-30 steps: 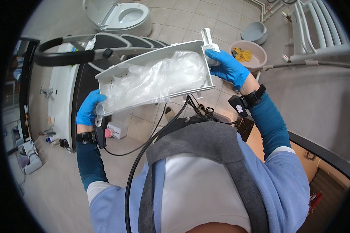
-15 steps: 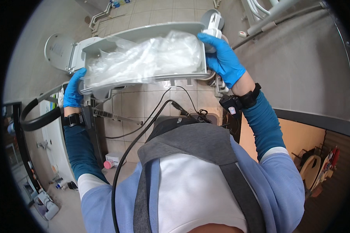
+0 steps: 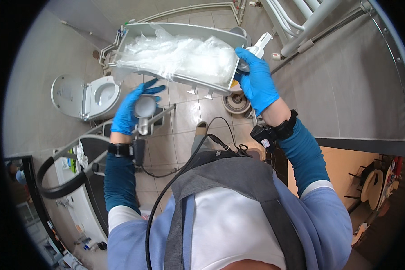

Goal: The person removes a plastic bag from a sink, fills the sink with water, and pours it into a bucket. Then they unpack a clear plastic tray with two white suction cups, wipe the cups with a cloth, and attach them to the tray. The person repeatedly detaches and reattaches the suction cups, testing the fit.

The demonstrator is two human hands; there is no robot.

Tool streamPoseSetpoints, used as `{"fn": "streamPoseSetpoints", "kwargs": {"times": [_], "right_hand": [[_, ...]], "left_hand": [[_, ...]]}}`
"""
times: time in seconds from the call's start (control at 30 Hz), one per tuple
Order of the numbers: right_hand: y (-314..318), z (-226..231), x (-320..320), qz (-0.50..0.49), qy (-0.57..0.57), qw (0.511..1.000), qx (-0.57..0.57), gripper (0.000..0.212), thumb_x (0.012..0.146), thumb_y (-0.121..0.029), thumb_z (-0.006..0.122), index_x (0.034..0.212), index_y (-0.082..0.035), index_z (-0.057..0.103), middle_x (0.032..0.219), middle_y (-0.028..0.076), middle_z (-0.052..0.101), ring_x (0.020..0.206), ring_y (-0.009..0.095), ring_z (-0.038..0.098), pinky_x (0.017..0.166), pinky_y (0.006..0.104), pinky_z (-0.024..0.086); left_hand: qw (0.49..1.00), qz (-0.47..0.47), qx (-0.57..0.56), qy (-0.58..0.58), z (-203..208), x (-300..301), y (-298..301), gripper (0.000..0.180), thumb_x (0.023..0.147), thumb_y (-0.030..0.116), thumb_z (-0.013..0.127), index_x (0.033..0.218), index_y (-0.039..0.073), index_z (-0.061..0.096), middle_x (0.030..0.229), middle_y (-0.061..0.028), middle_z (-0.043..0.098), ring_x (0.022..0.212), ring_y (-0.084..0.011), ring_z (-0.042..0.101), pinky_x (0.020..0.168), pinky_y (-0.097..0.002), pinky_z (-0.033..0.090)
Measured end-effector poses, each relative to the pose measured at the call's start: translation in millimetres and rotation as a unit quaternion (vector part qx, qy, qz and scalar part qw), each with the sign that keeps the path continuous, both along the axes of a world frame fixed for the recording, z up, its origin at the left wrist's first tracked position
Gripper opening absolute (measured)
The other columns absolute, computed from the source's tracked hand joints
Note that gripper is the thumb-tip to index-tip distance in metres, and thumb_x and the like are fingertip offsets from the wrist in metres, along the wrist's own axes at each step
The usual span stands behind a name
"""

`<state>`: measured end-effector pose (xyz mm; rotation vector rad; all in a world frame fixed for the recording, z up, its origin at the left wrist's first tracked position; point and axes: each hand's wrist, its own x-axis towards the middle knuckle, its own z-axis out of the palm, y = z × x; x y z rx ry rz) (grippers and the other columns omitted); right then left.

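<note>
A long pale-grey bin (image 3: 184, 81) full of crumpled clear plastic bags (image 3: 198, 56) is tilted in the air at the upper middle. My right hand (image 3: 261, 85), in a blue glove, grips its right end, where a white lever-like part (image 3: 260, 45) sticks out. Below the bin's left end, apart from it, is my gloved left hand (image 3: 127, 112), fingers spread to the right. A round grey cap-like part (image 3: 145, 107) with a short stem overlaps that palm. Whether the hand touches this part is unclear.
A toilet (image 3: 101, 96) with raised lid stands at the left. Near my left forearm are a curved black padded bar (image 3: 63, 189) and grey tubing. A round bin (image 3: 236, 104) sits on the tiled floor below my right hand. Radiator pipes (image 3: 297, 27) run along the right wall.
My left hand has come off the bin's left end, moving right and down, its fingers now spread. The bin has shifted right and tilted, still held by my right hand.
</note>
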<state>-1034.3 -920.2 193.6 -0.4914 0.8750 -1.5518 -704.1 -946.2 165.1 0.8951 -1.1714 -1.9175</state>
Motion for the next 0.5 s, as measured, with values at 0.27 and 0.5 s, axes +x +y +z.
{"fn": "streamPoseSetpoints", "kwargs": {"times": [0.27, 0.5], "right_hand": [[-54.7, -14.7, 50.7, -0.112, 0.086, 0.990, -0.002, 0.023, 0.083, -0.010, 0.065, 0.103, -0.011, 0.054, 0.094, 0.003, 0.061, 0.088, 0.016, 0.061, 0.070, 0.0329, 0.052], [-106.3, -31.5, 54.2, -0.107, 0.002, 0.994, -0.016, 0.022, 0.085, -0.010, 0.063, 0.105, -0.002, 0.055, 0.097, 0.011, 0.060, 0.091, 0.021, 0.060, 0.083, 0.0369, 0.053]], "left_hand": [[0.983, 0.130, 0.098, 0.086, -18.6, -43.6, -77.8, 0.046, 0.090, 0.040, 0.059, 0.118, 0.004, 0.053, 0.109, -0.0126, 0.059, 0.104, -0.0284, 0.060, 0.081, -0.0357, 0.054], [0.997, 0.016, -0.024, 0.070, -16.3, -26.7, -157.1, 0.046, 0.088, 0.025, 0.060, 0.126, 0.001, 0.048, 0.118, -0.0141, 0.056, 0.109, -0.0292, 0.058, 0.083, -0.0363, 0.054]]}}
